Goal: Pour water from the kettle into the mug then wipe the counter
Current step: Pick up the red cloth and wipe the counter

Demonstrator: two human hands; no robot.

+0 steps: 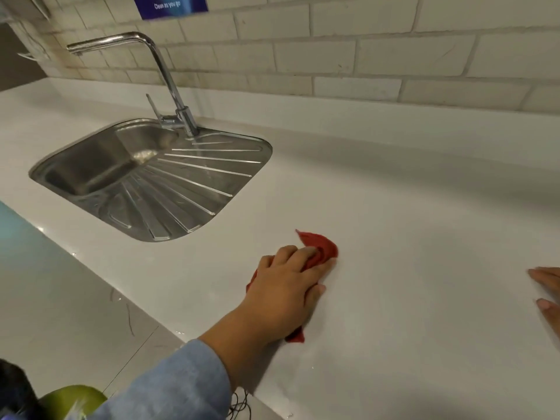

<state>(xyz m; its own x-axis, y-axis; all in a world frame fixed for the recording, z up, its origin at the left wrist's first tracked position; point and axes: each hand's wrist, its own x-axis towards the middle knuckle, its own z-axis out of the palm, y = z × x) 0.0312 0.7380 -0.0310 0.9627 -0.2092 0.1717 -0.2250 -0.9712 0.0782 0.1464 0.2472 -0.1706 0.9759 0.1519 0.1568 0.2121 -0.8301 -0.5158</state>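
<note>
Pressing the cloth (321, 248) flat under your left hand (288, 286), you have the fingers closed together over it and the palm bearing down, so the cloth stays bunched beneath the hand and drags along the desk (409, 225) rather than slipping free. Red folds stick out past the fingertips and behind the wrist, which suggests the cloth is crumpled, not spread. It sits close to the desk's near edge, well right of the sink (242, 153).

Your right hand (548, 294) rests at the right edge of the view, fingers laid flat and holding nothing; most of it is cut off, so it likely just steadies you while you lean in.

The kettle and mug are not in view, so I cannot tell where they stand or whether the pour is done. Judging by the cloth at work, you look to be on the wiping step. Small wet beads glint along the desk's near edge by your sleeve (169, 386); those seem worth a pass.
</note>
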